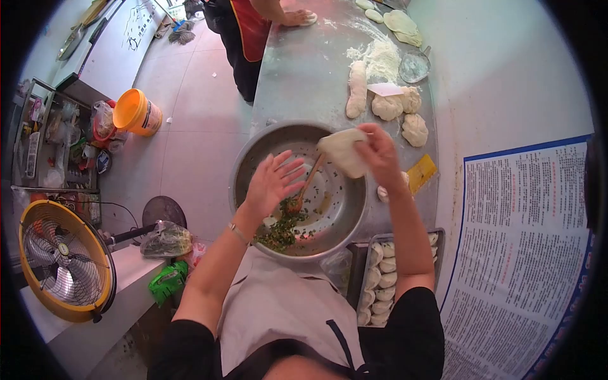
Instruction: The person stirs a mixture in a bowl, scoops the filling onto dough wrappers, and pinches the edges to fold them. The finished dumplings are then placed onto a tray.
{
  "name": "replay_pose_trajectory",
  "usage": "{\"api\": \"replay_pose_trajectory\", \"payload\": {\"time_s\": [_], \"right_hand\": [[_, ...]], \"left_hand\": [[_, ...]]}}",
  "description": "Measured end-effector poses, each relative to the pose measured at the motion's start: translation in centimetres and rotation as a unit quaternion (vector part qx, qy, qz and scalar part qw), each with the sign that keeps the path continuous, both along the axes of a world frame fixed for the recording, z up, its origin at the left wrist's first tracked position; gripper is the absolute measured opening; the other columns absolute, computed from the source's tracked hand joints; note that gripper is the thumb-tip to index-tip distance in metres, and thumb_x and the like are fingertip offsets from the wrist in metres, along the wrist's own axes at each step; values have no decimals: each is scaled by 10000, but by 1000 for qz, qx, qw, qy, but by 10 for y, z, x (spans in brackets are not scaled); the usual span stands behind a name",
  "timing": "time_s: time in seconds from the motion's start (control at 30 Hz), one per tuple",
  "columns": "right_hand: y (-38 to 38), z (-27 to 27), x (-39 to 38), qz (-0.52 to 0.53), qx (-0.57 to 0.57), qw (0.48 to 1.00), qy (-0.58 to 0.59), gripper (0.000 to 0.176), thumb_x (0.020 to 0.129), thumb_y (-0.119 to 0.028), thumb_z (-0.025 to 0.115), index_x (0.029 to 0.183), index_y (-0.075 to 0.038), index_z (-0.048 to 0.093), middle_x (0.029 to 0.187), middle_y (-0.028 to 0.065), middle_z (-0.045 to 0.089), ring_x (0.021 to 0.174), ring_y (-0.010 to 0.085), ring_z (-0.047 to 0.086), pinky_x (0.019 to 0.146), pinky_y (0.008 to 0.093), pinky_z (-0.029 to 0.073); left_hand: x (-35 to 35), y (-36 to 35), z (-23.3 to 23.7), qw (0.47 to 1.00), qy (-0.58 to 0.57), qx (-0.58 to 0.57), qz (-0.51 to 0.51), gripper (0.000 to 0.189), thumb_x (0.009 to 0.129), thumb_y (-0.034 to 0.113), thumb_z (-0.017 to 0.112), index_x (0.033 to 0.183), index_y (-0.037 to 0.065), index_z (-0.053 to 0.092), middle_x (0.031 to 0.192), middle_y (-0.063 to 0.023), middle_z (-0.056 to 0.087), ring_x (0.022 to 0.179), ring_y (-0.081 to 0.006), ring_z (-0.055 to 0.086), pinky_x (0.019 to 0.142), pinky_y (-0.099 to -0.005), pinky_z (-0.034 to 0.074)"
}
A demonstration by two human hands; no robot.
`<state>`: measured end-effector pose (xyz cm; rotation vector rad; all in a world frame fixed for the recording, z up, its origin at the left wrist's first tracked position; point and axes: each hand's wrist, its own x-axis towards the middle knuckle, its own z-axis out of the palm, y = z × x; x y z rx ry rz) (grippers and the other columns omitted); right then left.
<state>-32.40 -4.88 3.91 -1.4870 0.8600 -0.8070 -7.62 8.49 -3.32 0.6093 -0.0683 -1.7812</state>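
Observation:
My right hand grips a flat round dough wrapper by its edge, above the right side of a large steel bowl. My left hand is held over the bowl's left side, palm up with the fingers spread and nothing in it. Chopped green filling lies in the near left part of the bowl. A wooden spoon leans in it, its handle pointing up toward the wrapper. The wrapper covers part of the bowl's far rim.
A tray of folded dumplings stands at my right. Dough lumps, a dough roll, flour and a yellow scraper lie on the steel table. Another person's hand presses dough at the far end. A fan stands left.

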Motion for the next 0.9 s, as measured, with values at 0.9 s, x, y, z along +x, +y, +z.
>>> {"api": "replay_pose_trajectory", "payload": {"time_s": [0.9], "right_hand": [[130, -59, 54, 111, -276, 770, 564, 292, 918, -104, 543, 1198, -177, 581, 898, 94, 658, 843, 359, 670, 689, 474, 535]], "left_hand": [[156, 179, -91, 989, -29, 110, 99, 378, 925, 109, 534, 1291, 20, 562, 1253, -120, 642, 1119, -286, 648, 984, -471, 524]]}}
